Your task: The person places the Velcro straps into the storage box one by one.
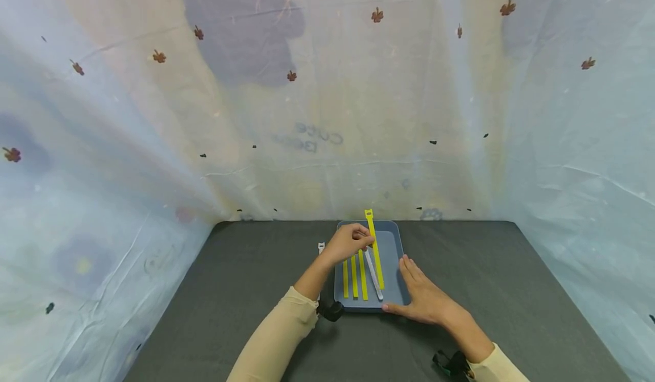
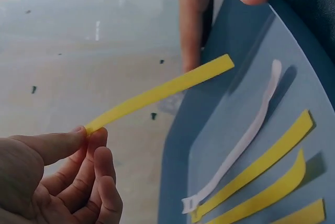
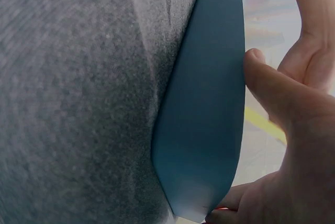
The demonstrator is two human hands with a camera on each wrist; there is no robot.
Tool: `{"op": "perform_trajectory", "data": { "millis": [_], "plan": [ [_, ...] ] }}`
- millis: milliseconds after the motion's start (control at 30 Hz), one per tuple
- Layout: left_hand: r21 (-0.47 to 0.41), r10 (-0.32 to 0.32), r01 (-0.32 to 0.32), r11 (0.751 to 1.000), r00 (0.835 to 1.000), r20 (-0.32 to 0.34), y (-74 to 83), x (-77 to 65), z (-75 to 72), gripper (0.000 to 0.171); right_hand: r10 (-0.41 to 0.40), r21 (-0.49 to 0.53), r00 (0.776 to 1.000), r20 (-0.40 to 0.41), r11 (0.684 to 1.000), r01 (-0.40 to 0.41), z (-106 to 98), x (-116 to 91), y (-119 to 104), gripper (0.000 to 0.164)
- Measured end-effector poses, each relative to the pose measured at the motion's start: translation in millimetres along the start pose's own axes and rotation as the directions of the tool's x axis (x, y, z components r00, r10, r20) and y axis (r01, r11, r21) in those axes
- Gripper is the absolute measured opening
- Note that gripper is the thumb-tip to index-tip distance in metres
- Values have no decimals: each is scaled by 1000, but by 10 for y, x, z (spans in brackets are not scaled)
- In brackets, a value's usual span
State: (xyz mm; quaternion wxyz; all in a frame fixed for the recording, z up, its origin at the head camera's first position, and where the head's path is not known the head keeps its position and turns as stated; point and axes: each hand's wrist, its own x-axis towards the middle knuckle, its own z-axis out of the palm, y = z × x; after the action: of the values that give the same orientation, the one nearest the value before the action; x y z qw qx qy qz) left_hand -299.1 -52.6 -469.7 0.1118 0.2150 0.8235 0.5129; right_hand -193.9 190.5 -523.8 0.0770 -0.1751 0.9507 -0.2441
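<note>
My left hand (image 1: 348, 244) pinches a yellow cable strap (image 1: 377, 260) between thumb and fingertips, just below its slotted head. The strap's long tail slants over the blue-grey tray (image 1: 394, 257), and in the left wrist view this strap (image 2: 162, 92) stands well above the others. Inside the tray a white strap (image 2: 243, 143) lies beside several yellow straps (image 2: 261, 169) in a row. My right hand (image 1: 426, 298) rests at the tray's near right corner, fingers along the right side and thumb at the front rim. The right wrist view shows that thumb on the tray wall's edge (image 3: 209, 93).
Left of the tray, another white strap (image 1: 321, 248) lies on the dark grey cloth (image 1: 266, 274), partly hidden by my left arm. A pale patterned sheet (image 1: 358, 115) hangs behind the table and along both sides.
</note>
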Motion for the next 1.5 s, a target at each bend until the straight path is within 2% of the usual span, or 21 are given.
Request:
{"op": "perform_trajectory", "data": {
  "millis": [333, 500, 700, 833, 1033, 1267, 1500],
  "plan": [
    [-11, -82, 82, 997, 997, -5, -85, 218, 256, 21, -7, 2, 1000, 7, 1000, 7, -4, -9, 6, 132],
    [94, -143, 145, 985, 989, -33, -104, 303, 347, 17, -18, 6, 1000, 1, 1000, 18, -13, -23, 8, 132],
    [220, -196, 205, 954, 979, -62, -124, 342, 376, 23, -24, 12, 1000, -4, 1000, 24, -23, -17, 6, 131],
    [252, -220, 229, 940, 973, -65, -145, 348, 369, 25, -30, 3, 999, -12, 1000, 30, -21, -2, 10, 131],
    [285, -250, 267, 921, 964, -93, -218, 363, 397, 21, -40, -3, 999, -26, 999, 40, -23, -11, 10, 130],
    [335, -282, 300, 893, 954, -104, -287, 431, 437, 23, -40, -2, 999, -27, 999, 40, -22, -15, 13, 130],
    [388, -293, 316, 866, 949, -120, -271, 468, 471, 23, -31, -2, 999, -24, 1000, 31, -16, -4, 21, 131]
  ]
}}
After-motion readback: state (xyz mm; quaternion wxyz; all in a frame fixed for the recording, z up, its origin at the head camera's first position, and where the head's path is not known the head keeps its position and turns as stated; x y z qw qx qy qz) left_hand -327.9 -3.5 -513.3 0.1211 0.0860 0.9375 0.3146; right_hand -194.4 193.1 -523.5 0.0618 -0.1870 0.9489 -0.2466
